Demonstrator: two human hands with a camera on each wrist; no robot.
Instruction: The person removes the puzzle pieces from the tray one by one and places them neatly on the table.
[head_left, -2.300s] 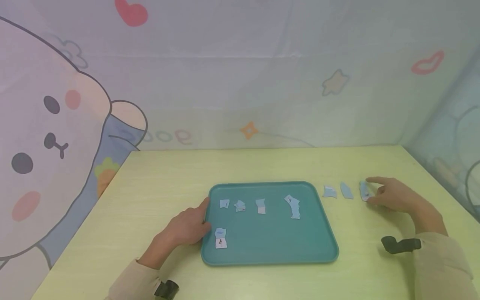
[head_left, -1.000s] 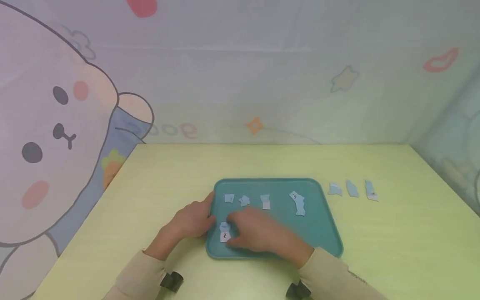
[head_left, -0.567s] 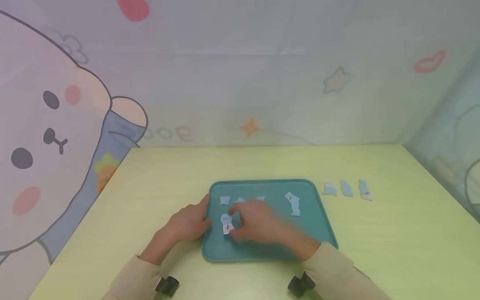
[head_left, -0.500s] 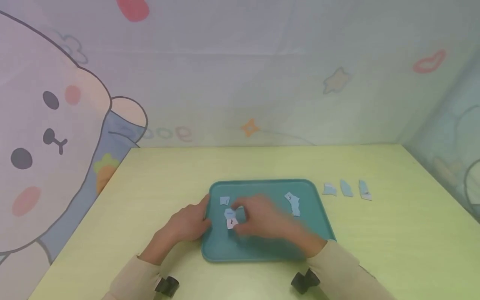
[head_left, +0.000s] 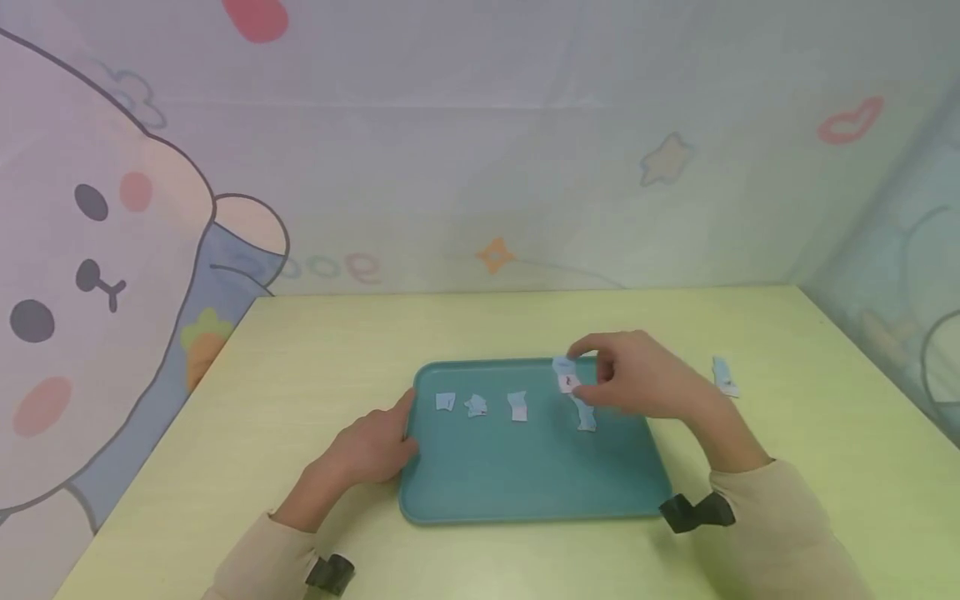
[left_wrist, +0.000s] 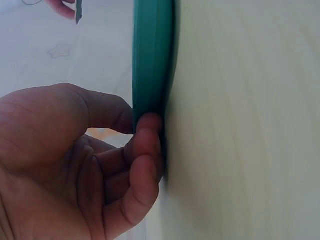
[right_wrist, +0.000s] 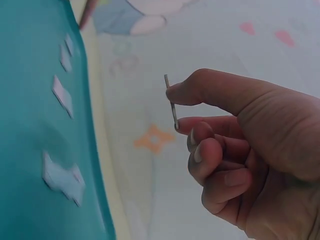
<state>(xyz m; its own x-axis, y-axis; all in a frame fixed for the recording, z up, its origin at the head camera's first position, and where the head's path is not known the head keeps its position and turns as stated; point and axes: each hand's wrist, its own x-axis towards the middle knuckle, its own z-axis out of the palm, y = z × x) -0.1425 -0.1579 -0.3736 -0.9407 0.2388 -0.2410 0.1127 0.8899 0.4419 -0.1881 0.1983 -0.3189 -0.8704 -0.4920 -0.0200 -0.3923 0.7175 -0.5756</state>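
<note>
We find the blue-and-white piece [head_left: 566,375] pinched in the right hand [head_left: 645,379], between thumb and index finger, the remaining fingers curled in toward the palm. It is raised clear of the tray [head_left: 525,487], appearing in front of the far rim, toward the right end. Half a second ago we had it over the left half; 2.3 s ago it lay in the near left part of the tray, while the right hand was out at the pieces on the right.

Four others lie in the tray, placed as before: a small square piece [head_left: 446,402], a jagged piece [head_left: 476,406], a two-tone piece [head_left: 517,407] and a long piece [head_left: 585,415], its upper end now covered.

The left hand [head_left: 371,446] holds the tray's left rim, thumb and fingers closed on it, unchanged across frames.

On the counter [head_left: 322,342], right of the tray, we see one narrow piece [head_left: 724,377]; its two neighbours, visible earlier, are out of sight where the right hand passes. Behind hangs a printed cloth [head_left: 427,175].
</note>
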